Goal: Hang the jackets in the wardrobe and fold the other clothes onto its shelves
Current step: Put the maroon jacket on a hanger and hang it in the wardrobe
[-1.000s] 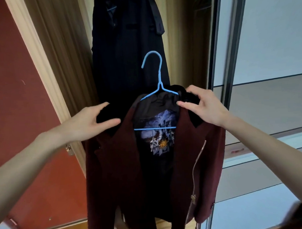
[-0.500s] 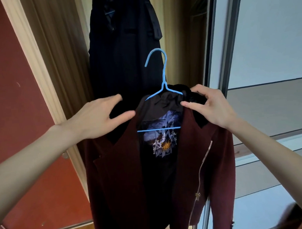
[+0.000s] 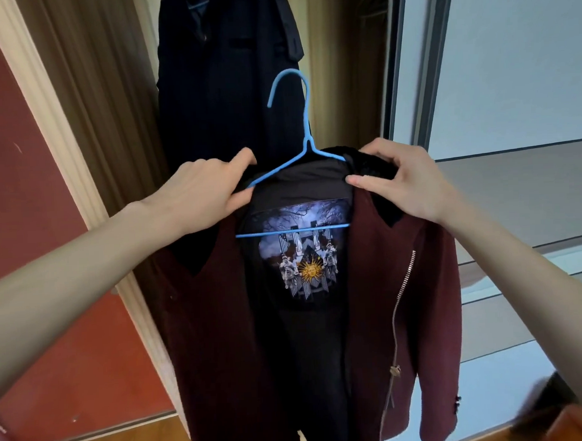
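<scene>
Both forearms reached up and forward from the lower corners of the view, meeting at the jacket (image 3: 401,299). The left hand (image 3: 199,190) was at the jacket's left shoulder, back of the hand toward the camera, fingers curled round the dark collar there, with the thumb lying along the collar edge just below the hanger's sloping arm and the forefinger tip raised above the jacket. The right hand (image 3: 403,180) was at the jacket's right shoulder, fingers bent over the top of the black collar and the thumb pressed against its front, so it pinched the collar between them.

The jacket was maroon, open at the front, with a metal zip (image 3: 402,292) running down its right panel and a dark lining that bore a printed patch with a golden sun. It hung on the hanger (image 3: 308,144), a thin blue one whose crossbar showed across the lining and whose hook rose free above the jacket, caught on nothing in sight.

Behind the jacket a coat (image 3: 225,74), dark navy, hung inside the wardrobe (image 3: 80,79), whose brown wooden wall stood to the jacket's left. A pale sliding door (image 3: 509,80) with a dark frame stood to the jacket's right. A red wall (image 3: 17,164) lay left of the wardrobe.
</scene>
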